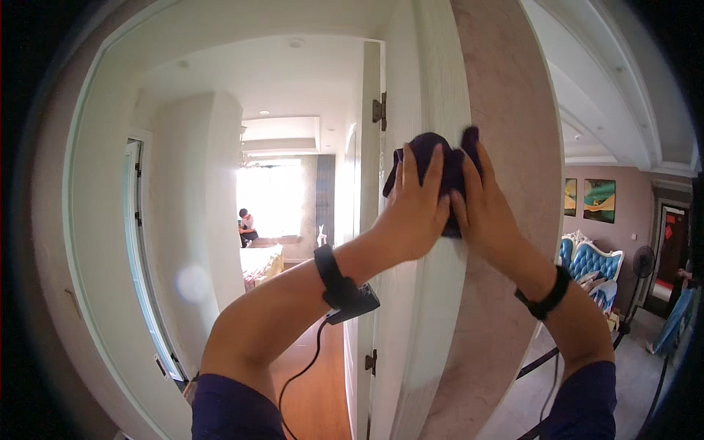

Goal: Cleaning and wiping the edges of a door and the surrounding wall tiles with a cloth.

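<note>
Both my hands are raised to a white door frame beside a pinkish-brown wall. Under the spread fingers of my left hand a dark purple cloth is pressed flat on the frame's face. My right hand holds the cloth's right part, at the frame's edge where it meets the wall. A bit of the cloth sticks up above the right fingertips. Each wrist wears a black strap, and the left one carries a small black device with a cable.
Left of the frame stands a door on metal hinges. Through the doorway a person sits by a bright window, near a bed. To the right are a blue tufted sofa, a standing fan and another person's hand.
</note>
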Tool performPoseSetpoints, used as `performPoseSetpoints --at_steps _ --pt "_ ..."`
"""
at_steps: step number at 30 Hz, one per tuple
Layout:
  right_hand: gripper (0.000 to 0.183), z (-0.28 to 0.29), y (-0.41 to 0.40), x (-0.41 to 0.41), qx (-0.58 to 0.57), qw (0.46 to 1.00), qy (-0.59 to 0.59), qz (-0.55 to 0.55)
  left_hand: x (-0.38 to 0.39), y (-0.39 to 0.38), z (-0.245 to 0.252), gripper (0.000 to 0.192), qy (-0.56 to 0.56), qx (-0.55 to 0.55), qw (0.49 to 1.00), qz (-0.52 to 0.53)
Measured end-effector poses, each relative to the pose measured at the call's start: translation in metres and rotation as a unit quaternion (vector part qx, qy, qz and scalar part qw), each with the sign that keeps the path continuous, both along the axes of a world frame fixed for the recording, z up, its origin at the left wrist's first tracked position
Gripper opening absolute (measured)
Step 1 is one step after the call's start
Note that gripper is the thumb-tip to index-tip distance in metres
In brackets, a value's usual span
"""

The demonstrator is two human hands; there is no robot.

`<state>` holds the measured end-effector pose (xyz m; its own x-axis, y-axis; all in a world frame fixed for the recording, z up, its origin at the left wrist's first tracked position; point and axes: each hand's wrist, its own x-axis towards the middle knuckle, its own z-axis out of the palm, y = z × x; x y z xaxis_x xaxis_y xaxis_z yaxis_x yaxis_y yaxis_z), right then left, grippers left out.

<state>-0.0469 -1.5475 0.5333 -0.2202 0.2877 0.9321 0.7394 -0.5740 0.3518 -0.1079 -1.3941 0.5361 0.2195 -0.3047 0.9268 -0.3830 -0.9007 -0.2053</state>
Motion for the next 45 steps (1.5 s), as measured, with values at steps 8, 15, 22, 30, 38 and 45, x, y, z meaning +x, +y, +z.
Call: performPoseSetpoints --at_steps 8,15,22,30,38,45 --pt "0.049 0.092 0.009 0.016 0.060 0.981 -0.160 -0.094 0.023 0.010 0.091 0.062 -0.131 0.099 0.983 0.083" --pt "0.049 0.214 0.028 0.000 0.031 0.985 -0.157 -0.059 0.057 0.049 0.229 0.063 -0.103 0.071 0.990 0.064" --pt "0.047 0.220 0.014 0.017 -0.019 0.945 -0.225 -0.237 0.014 0.004 0.189 0.064 -0.010 -0.024 0.999 -0.036" --pt "0.048 0.050 0.017 0.014 0.091 0.988 -0.115 0.046 0.022 0.009 0.034 0.063 -0.112 0.058 0.992 0.031" --pt "0.041 -0.146 -0.008 0.004 -0.021 0.982 0.001 0.189 -0.025 -0.029 -0.170 0.067 0.031 0.032 0.986 0.159" --pt "0.046 -0.348 -0.030 0.003 -0.211 0.952 0.112 0.191 -0.024 -0.034 -0.394 0.067 0.251 -0.153 0.951 0.094"
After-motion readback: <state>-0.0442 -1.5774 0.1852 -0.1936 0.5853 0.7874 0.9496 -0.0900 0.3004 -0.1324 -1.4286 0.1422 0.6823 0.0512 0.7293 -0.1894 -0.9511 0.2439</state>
